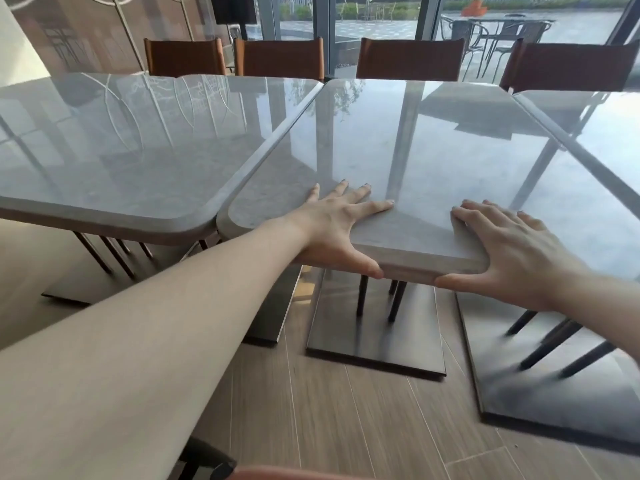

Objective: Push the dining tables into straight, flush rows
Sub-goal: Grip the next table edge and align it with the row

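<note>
Three grey stone-topped tables stand in a row before me, the left table (114,147) and right table (595,188) flanking the middle table (398,150), which sits skewed, its near left corner touching the left one while its far end angles right. Four brown chairs (278,57) line the far side by the windows. I have my left hand (341,225) and right hand (512,251) on the middle table's near edge, fingers flat on top, thumbs hooked against its rim, grasping it.

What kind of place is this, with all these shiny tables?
Probably a restaurant or cafe dining room: grey stone-look tables stand side by side, brown chairs line the far side, and tall windows show more tables and chairs outside.
</note>
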The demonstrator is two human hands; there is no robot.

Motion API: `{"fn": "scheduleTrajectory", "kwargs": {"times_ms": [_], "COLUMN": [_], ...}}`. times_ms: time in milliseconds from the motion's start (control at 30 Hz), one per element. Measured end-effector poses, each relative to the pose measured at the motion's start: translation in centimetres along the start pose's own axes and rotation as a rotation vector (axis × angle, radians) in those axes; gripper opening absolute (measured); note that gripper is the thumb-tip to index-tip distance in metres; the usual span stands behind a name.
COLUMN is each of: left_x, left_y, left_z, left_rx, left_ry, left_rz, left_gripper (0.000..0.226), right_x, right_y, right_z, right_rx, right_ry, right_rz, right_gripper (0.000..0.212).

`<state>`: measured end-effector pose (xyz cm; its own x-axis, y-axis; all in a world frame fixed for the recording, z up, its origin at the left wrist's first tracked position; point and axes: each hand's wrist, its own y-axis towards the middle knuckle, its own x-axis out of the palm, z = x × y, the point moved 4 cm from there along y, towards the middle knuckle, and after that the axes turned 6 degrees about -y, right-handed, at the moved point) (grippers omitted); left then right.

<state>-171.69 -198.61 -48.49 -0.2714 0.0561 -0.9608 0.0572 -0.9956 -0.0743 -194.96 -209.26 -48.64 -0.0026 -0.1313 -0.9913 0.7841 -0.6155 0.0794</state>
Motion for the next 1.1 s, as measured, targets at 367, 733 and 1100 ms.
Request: {"fn": "scheduleTrajectory", "kwargs": {"times_ms": [367, 733, 1100], "left_x": [-0.1, -0.1, 1.4], "left_y": [1.0, 0.1, -5.5], "left_z": [-0.2, 0.5, 4.8], "left_rx": [-0.012, -0.108, -0.391], "left_ry": [-0.008, 0.039, 0.043], "left_rz": [-0.021, -0.025, -0.012], "left_gripper": [0.117, 0.118, 0.096], "right_x": [0.0, -0.1, -0.7], "right_y": [0.7, -0.1, -2.7], "right_z": [0.6, 0.3, -3.1], "right_rx": [0.001, 0.028, 0.281], "right_ry": [0.023, 0.056, 0.134], "right_rz": [0.01, 0.003, -0.077], "right_gripper": [0.137, 0.13, 0.109]}}
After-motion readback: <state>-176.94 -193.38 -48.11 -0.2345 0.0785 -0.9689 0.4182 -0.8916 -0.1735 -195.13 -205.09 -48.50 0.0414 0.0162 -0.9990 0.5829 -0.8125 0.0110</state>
